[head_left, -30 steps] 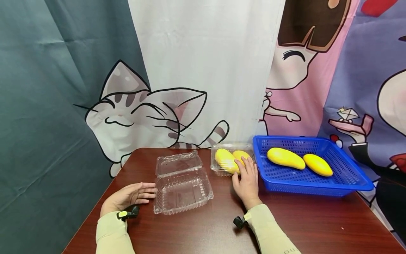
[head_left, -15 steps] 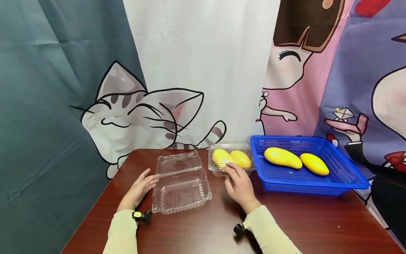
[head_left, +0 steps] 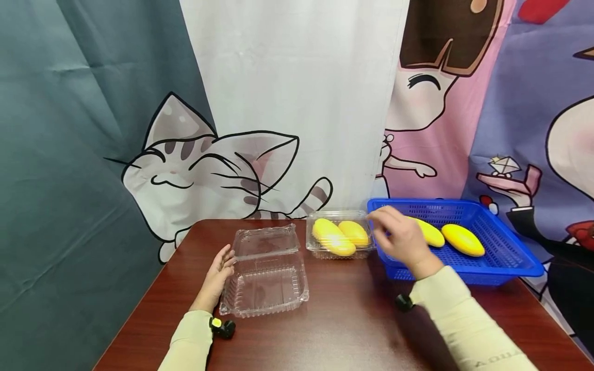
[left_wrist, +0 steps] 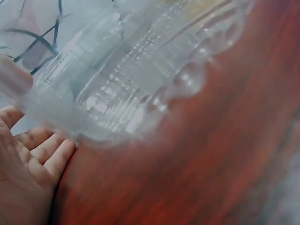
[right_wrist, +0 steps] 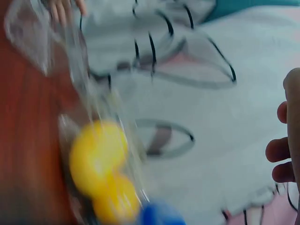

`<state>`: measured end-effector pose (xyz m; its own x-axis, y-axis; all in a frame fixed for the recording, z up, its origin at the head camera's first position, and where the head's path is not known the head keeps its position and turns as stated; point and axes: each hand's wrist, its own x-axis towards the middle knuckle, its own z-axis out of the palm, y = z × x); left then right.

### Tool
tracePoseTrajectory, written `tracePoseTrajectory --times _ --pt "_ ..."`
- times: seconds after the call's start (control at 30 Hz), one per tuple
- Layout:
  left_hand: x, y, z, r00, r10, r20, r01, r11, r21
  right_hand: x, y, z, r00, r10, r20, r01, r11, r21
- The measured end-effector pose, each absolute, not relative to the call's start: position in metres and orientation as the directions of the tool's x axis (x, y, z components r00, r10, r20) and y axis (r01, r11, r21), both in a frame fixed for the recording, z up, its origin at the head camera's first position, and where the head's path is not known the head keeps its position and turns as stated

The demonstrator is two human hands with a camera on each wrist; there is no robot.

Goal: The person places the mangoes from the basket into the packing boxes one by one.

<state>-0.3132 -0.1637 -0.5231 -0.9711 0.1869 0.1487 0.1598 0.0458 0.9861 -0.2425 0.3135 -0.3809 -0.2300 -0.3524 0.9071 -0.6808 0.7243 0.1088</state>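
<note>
An open clear plastic clamshell box (head_left: 266, 288) lies on the table, its lid (head_left: 266, 241) laid back toward the wall. My left hand (head_left: 218, 275) is at its left side, fingers extended, the fingertips by the box's edge in the left wrist view. Whether they touch it, I cannot tell. Behind and to the right, a second clear box (head_left: 320, 253) contains two yellow mangoes (head_left: 330, 237); its lid looks closed. Over the left rim of the blue basket (head_left: 506, 252), my right hand (head_left: 403, 239) is blurred, fingers loosely bent, with nothing seen in its grasp.
In the basket lie two more mangoes (head_left: 461, 240), one partly hidden behind the right hand. Everything stands on a dark red-brown table (head_left: 325, 319). A printed cloth (head_left: 306, 103) hangs right behind the table's back edge.
My right hand has left the mangoes in the second box and moved right, to the basket. My left hand has shifted slightly right and its wrist has turned, alongside the open box.
</note>
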Motion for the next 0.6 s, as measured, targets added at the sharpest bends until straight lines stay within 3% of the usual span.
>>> tracePoseTrajectory --times 0.17,0.3,0.43,0.5,0.6 --pt "-0.311 -0.159 -0.522 -0.967 0.197 0.159 0.170 0.038 0.985 -0.249 0.367 -0.372 -0.366 -0.321 0.873 -0.568 0.821 0.064" --pt "-0.310 -0.160 -0.524 -0.970 0.193 0.149 0.162 0.049 0.986 -0.249 0.401 -0.370 -0.581 -0.228 0.781 -0.425 0.904 -0.053" --pt "-0.309 -0.162 -0.524 -0.973 0.181 0.142 0.156 0.066 0.986 -0.251 0.432 -0.372 -0.823 -0.057 0.565 -0.221 0.948 -0.227" --pt "-0.308 -0.162 -0.524 -0.974 0.176 0.143 0.158 0.075 0.985 -0.254 0.448 -0.376 -0.897 0.008 0.442 -0.131 0.950 -0.284" --pt "-0.307 -0.162 -0.524 -0.973 0.181 0.143 0.160 0.084 0.983 -0.257 0.475 -0.385 -0.960 0.068 0.270 -0.022 0.948 -0.317"
